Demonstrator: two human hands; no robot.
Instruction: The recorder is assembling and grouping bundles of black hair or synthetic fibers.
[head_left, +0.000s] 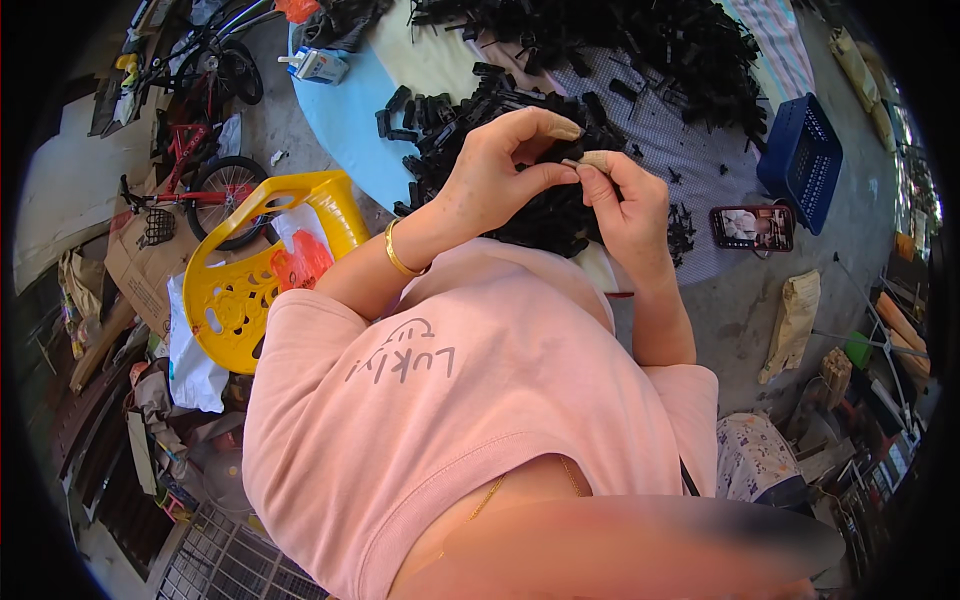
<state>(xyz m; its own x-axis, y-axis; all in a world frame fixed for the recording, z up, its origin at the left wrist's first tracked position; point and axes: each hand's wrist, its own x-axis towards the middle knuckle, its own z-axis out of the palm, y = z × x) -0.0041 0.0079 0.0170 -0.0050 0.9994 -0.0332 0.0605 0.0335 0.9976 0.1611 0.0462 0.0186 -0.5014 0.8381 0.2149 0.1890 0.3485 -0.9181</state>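
Nearest you, at the lower middle of the frame, is your own pink shirt (470,400); both forearms rise out of it toward the upper middle, where your hands meet. Your left hand (490,175), with a gold bangle (398,255) at the wrist, is curled, its fingertips pinched together toward the right; your right hand (625,205) faces it, thumb and forefinger closed on a small tan piece (594,158); the two hands touch at that piece, so neither is the nearer, and both grip it from opposite sides. The piece's long axis seems to run left to right across the frame, though it is too small to be sure; whether a black part is held along with it you cannot tell.

Directly beyond and under your hands lies the heap of small black parts (540,215) on the surface (340,120), which is covered partly in pale blue and partly in a checked cloth (690,170); the heap lies straight ahead, toward the top of the frame. Farther up, a larger spread of black parts (640,40) fills the upper middle.

To the right of the frame a phone (752,228) lies at the cloth's edge, with a blue basket (805,160) just above it; to the left stands a yellow plastic chair (245,275), and beyond it, upper left, a small red bicycle (200,140).
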